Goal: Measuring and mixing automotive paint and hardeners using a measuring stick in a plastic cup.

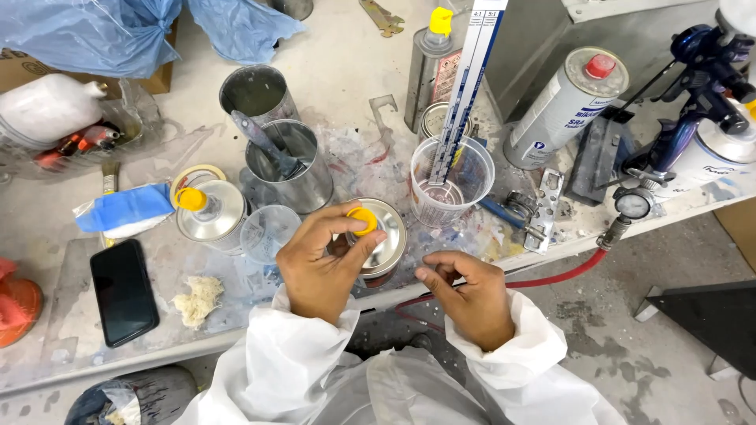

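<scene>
A: Head view, item one?

B: Round silver metal tin (383, 236), shiny lid, small yellow plastic cap (363, 220) on its spout. It stands at the front edge of the paint-spattered grey workbench (346, 63), just left of the clear plastic mixing cup (451, 182).

A: Hands?

B: Left hand (321, 264) is on the tin, thumb and fingers closed around the yellow cap. Right hand (470, 297) hangs just right of the tin over the bench edge, fingers curled loosely, holding nothing I can see. White coverall sleeves (272, 370) on both arms.

A: Handling note for the cap?

B: My judgement: grip it squarely and turn without tilting the tin, steadying the body with the free hand, since the tin sits close to the edge.

A: Condition of the tin?

B: Lid clean and reflective; a dark band with some red shows low on its side. Contents hidden.

A: Neighbours, relative to the tin?

B: Directly left, a small clear plastic cup (268, 232); further left, a second silver tin with yellow cap (206, 211). Behind, an open grey metal can holding a stirring blade (290, 165). In the mixing cup, a white-and-blue measuring stick (466, 86). Far right, a blue spray gun (701, 86) with pressure gauge and red hose. Far left, a black phone (124, 291).
</scene>
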